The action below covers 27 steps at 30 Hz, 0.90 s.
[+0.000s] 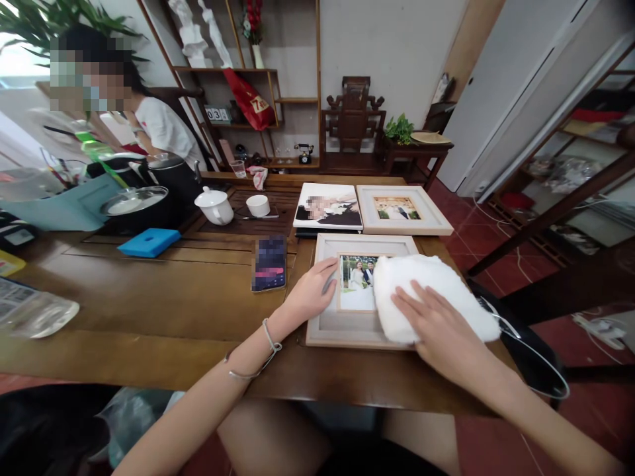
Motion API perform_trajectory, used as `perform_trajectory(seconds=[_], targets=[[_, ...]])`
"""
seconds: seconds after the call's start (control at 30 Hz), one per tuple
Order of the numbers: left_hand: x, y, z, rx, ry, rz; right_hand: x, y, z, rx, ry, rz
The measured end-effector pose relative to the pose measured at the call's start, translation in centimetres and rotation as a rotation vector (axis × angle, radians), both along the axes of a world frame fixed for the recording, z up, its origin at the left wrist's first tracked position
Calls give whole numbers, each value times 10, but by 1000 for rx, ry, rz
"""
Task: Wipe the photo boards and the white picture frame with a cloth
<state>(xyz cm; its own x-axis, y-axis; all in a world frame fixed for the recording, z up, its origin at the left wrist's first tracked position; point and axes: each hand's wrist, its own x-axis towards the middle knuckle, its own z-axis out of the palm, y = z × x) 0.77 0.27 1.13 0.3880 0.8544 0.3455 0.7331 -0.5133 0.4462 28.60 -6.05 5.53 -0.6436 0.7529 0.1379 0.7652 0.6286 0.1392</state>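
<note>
A light wooden picture frame (364,329) lies flat near the table's front edge, with a photo of a couple (358,281) in its middle. Over the frame's left side rests my left hand (315,287), its fingers curled across the rim towards the photo and its thumb a little apart. A thick white fluffy cloth (451,281) covers the right part of the frame and photo and hangs past the frame's right side. My right hand (431,317) presses on this cloth from above, fingers laid along it; I cannot see what is under the cloth.
Behind lie another framed photo (436,221) and a photo panel (302,215). Left of my hand are a phone (269,264), a blue block (149,242), a white teapot (214,206), a white cup (258,205) and a lidded pot (136,208). Another person (166,129) sits at far left.
</note>
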Motion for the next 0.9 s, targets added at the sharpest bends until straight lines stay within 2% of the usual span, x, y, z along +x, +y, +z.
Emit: perform_trajectory(seconds=[0.1,0.2,0.3,0.47,0.57,0.63,0.73,0.83,0.9], targets=[[0,0,0,-1,-17,3,-4,-30,19,-52,-4,142],[0,0,0,8,-34,0,6,-35,31,-83,24,185],[1,-1,0,17,-43,1,18,-6,26,-70,45,90],[1,-2,3,6,-22,2,22,73,-2,19,161,-214],[1,-2,3,-7,-17,2,14,96,-10,35,167,-204],[2,-2,2,-7,-25,5,5,94,-10,6,131,-133],[2,-2,0,2,-40,6,-4,70,-4,-92,92,-1],[2,-2,-1,-1,-42,0,2,45,11,-284,105,142],[3,-2,0,-9,-36,-5,11,41,24,-421,162,206]])
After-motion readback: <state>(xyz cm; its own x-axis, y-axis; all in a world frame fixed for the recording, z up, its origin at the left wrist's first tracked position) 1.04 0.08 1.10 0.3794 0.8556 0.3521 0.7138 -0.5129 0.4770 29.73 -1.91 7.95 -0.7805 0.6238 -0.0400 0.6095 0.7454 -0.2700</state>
